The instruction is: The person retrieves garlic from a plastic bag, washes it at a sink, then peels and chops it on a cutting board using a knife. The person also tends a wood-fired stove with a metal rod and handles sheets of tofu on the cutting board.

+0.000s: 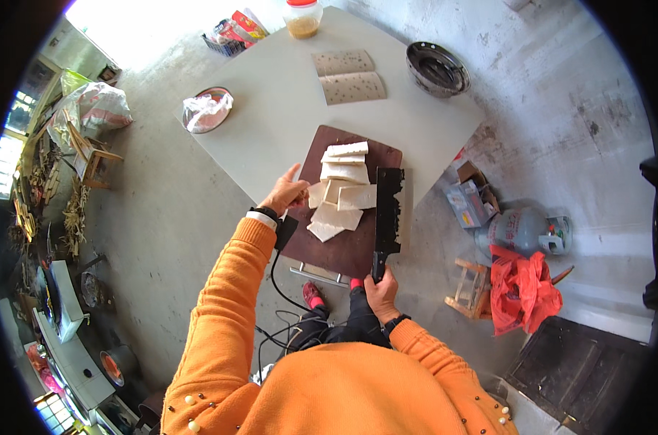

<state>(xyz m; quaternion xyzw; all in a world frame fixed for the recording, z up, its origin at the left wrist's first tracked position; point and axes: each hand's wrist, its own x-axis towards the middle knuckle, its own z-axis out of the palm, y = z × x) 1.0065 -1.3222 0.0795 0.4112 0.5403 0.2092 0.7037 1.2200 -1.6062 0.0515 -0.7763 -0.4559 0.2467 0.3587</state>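
Note:
A brown cutting board (329,253) lies at the near corner of the table, with several flat white slices of food (344,173) on it. The slices at the back are in a rough row; those nearer me overlap at angles. My right hand (382,293) grips the black handle of a cleaver (388,212). Its broad dark blade points away from me along the board's right side, beside the slices. My left hand (286,191) is at the board's left edge, one finger extended and the others partly curled, with nothing visible in it. Whether it touches the nearest slice, I cannot tell.
On the grey table (263,125) are a plate with a plastic bag (208,110), an open spotted booklet (349,76), a dark metal basin (438,69) and a red-lidded jar (302,20). A gas cylinder (511,231) and wooden stool (467,288) stand right. Cables (274,337) hang before me.

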